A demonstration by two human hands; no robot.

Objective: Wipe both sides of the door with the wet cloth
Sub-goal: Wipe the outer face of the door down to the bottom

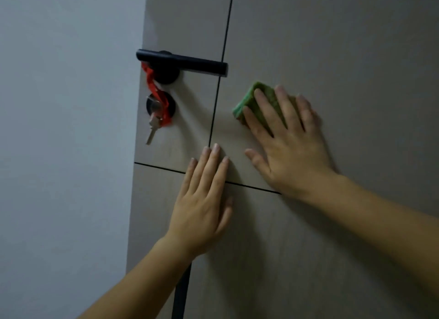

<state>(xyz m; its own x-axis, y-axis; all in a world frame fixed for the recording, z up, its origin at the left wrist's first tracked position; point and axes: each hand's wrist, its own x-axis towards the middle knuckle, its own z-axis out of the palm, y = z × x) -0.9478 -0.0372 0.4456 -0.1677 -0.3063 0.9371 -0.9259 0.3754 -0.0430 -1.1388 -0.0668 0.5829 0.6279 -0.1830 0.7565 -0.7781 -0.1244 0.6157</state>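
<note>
At the far left we see a plain grey wall (59,128); beside it stands the grey-brown door (332,45). Near the door's left edge sits one black lever handle (185,61), pointing right. A red ribbon (152,81) hangs from it down to the round black lock (172,108) below. We count two silver keys (152,128) — one in the lock, one dangling under it. Two thin dark grooves (214,112) cross on the door face, one upright and one running across.

Our left hand (202,204) lies flat on the door over the horizontal groove, fingers straight and close together, grasping nothing. Higher and to the right, the single green cloth (249,98) is on the door, just right of the upright groove and below the handle's tip. Only its upper left part shows; the rest is hidden under our right hand (289,147), whose fingers are spread straight and press it flat, not clenched round it.

A dark strip (181,292) low down runs off the bottom edge — we cannot tell what it is.
</note>
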